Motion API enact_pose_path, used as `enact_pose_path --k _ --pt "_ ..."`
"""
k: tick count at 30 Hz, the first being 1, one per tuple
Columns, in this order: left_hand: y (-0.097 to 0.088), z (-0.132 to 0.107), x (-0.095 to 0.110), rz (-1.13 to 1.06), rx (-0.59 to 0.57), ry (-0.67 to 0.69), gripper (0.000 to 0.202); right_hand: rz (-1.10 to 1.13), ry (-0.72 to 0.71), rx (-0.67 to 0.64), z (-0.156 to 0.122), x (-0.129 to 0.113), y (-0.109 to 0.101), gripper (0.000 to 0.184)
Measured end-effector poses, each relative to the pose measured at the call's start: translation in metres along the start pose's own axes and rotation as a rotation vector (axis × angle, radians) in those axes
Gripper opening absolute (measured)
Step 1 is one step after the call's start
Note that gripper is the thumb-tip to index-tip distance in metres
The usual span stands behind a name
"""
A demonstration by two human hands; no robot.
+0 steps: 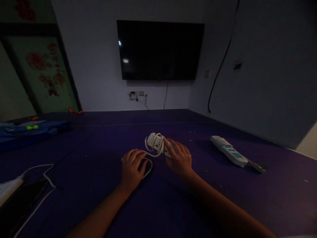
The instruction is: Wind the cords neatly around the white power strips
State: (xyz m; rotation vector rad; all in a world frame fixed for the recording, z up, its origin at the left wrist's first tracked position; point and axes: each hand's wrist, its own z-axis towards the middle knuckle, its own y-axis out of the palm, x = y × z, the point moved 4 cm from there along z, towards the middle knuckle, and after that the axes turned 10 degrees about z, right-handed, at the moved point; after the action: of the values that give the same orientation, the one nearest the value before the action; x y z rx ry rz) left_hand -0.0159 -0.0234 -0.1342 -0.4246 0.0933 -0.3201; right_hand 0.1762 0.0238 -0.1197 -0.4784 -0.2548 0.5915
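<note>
A white power strip (pixel 156 142) is held up by my right hand (pixel 180 156), whose fingers wrap around its near end. Several loops of its white cord (pixel 146 154) circle the strip's far end. From there the cord runs left to my left hand (pixel 133 166), which has its fingers curled over it; a loose loop hangs beside the left thumb. On the purple floor to the right lies a second power strip (pixel 231 152), white with blue sockets, its cord wound around one end and its plug at the other.
At the lower left are another white strip (pixel 10 190) with a trailing cord and a dark flat object (pixel 24 201). Blue cloth (pixel 42 130) lies farther back on the left. A television (pixel 160 49) hangs on the wall, with a black cable (pixel 220 67) to its right.
</note>
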Motion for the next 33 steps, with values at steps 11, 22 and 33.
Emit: enact_pose_path --k 11,22,33 --pt "0.007 -0.002 0.010 -0.061 -0.057 0.115 0.024 0.040 -0.091 -0.030 -0.001 -0.015 -0.004 0.054" --pt "0.004 0.001 0.013 -0.060 -0.132 0.103 0.013 0.077 -0.129 -0.058 -0.003 -0.020 -0.001 0.055" --pt "-0.005 0.004 0.005 -0.001 -0.052 -0.049 0.018 0.032 -0.105 -0.086 -0.004 -0.009 0.005 0.057"
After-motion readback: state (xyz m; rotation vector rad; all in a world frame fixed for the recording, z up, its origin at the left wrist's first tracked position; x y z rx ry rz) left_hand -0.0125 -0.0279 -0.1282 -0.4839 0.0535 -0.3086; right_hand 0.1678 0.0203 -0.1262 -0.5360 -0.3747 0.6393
